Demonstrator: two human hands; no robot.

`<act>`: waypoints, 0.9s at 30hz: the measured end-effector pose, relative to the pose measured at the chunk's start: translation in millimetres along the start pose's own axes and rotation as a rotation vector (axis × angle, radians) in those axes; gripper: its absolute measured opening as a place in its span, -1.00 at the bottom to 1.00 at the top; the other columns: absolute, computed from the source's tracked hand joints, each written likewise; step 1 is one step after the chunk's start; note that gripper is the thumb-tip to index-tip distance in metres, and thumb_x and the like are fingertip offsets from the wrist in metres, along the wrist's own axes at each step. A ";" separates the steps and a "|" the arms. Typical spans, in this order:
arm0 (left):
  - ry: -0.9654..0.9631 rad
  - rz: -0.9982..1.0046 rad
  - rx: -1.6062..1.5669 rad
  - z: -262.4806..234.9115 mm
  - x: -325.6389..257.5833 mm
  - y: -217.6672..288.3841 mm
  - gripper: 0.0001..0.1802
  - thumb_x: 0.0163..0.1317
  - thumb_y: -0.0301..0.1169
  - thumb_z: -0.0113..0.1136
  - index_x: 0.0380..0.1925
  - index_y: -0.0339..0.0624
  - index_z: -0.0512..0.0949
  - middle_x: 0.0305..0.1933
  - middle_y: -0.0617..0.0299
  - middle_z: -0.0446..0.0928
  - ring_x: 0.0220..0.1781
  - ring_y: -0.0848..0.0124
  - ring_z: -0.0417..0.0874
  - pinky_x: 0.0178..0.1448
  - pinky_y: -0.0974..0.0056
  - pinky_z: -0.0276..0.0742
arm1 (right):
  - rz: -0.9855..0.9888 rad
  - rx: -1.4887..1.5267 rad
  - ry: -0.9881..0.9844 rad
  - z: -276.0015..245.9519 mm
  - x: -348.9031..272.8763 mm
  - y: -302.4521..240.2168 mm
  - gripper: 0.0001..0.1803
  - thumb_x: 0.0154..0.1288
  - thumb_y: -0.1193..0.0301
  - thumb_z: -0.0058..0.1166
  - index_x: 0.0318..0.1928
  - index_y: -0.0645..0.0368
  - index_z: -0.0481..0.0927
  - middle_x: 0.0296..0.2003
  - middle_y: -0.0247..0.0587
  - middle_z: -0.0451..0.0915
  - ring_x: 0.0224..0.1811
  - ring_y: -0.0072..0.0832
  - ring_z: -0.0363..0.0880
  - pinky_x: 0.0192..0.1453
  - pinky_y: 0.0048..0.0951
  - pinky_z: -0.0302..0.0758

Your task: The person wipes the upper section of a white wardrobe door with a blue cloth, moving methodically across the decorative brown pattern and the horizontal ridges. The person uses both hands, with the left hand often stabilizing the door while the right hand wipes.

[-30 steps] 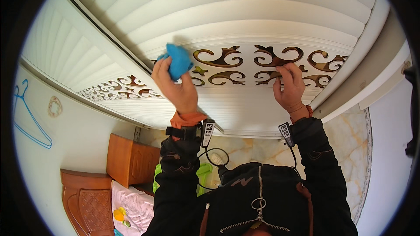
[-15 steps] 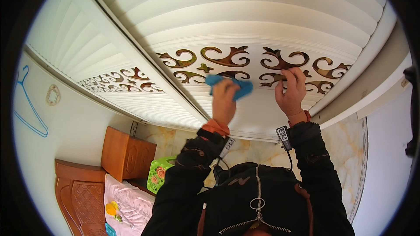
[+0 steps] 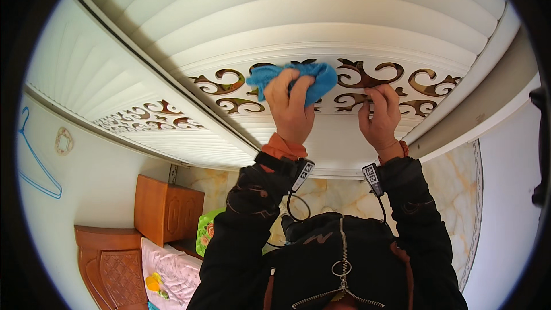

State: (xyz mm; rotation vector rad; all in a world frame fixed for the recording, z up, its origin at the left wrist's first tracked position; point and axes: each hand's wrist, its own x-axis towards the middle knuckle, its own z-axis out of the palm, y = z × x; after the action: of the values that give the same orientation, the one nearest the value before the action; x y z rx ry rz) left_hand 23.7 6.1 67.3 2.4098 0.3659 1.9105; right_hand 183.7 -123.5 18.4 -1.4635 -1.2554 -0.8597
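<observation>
My left hand (image 3: 291, 109) presses a bunched blue cloth (image 3: 322, 79) against the white wardrobe door (image 3: 321, 20), over its band of scroll-shaped cutouts. The cloth covers part of the middle scrolls. To the right, my right hand (image 3: 381, 119) has its fingers curled at the edge of a scroll cutout (image 3: 370, 74), gripping the door there; its fingertips are partly hidden in the opening. Both wrists carry strapped-on small devices with cables.
A second slatted door (image 3: 69, 51) stands at the left. Beyond it are a blue hanger (image 3: 39, 163) on the wall, a wooden nightstand (image 3: 166, 206), a green flowered stool (image 3: 205, 234) and a bed with a carved headboard (image 3: 117, 264). The floor (image 3: 338, 195) is marble-patterned.
My left hand and the cloth have moved up from the lower row of scrolls onto the upper row. My right hand stays at nearly the same spot. The view has shifted slightly.
</observation>
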 end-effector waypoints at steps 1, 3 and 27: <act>0.001 -0.011 0.001 3.7 -9.0 1.6 -0.54 -0.10 -0.70 0.31 -0.11 -0.16 0.59 0.09 0.07 0.46 0.09 0.08 0.44 0.19 0.10 0.33 | 0.012 0.016 -0.004 -0.3 -0.1 0.2 -0.62 -0.03 0.71 0.15 -0.11 0.22 0.63 -0.06 -0.17 0.49 -0.28 -0.35 0.56 -0.23 -0.41 0.53; -0.037 -0.003 -0.013 8.0 -26.9 -0.3 -0.56 -0.10 -0.71 0.32 -0.14 -0.17 0.60 0.07 0.09 0.47 0.08 0.08 0.44 0.18 0.11 0.34 | -0.006 -0.012 0.005 -0.2 0.2 1.3 -0.61 -0.02 0.71 0.15 -0.11 0.20 0.64 -0.06 -0.18 0.49 -0.31 -0.36 0.55 -0.25 -0.42 0.52; -0.037 -0.238 0.119 -51.4 -32.8 -41.9 -0.47 -0.01 -0.68 0.27 0.05 -0.22 0.49 0.18 -0.05 0.37 0.16 -0.04 0.41 0.24 0.03 0.34 | 0.024 -0.014 0.036 4.5 -2.3 -2.8 -0.61 0.02 0.69 0.13 -0.07 0.20 0.62 -0.04 -0.15 0.48 -0.19 -0.28 0.55 -0.21 -0.39 0.53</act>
State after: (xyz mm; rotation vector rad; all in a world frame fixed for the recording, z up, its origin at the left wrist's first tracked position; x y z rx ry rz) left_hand -39.4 34.2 40.7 2.3421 0.7464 1.7865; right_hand 180.1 -119.8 15.7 -1.4653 -1.2052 -0.8774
